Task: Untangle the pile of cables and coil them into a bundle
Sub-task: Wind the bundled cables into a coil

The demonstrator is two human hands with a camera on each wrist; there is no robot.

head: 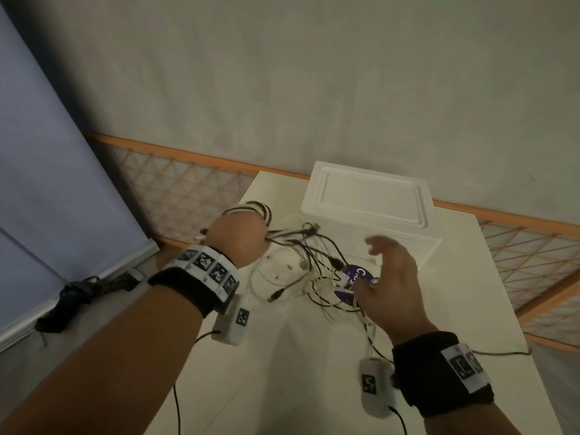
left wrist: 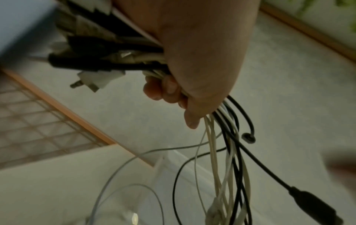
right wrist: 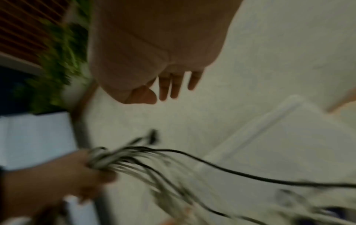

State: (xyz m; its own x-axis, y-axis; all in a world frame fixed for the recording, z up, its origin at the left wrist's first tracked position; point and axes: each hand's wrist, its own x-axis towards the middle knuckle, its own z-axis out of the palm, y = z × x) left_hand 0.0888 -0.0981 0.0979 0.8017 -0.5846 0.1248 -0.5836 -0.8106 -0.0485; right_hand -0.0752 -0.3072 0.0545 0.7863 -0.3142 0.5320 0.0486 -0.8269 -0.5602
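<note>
Left hand point(head: 237, 237) fisted round the gathered cables point(head: 309, 265), strands trailing toward 4 o'clock to the tangle on the table point(head: 282, 372). Right hand point(head: 392, 284) empty, fingers loose though blurred, over the tangle's 3 o'clock edge; it's nearer the loose ends.

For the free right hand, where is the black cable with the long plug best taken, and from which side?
Probably on its cord just above the black plug, coming from the right. That strand hangs apart from the cables gripped by the left hand; the right hand is open beside it.
</note>
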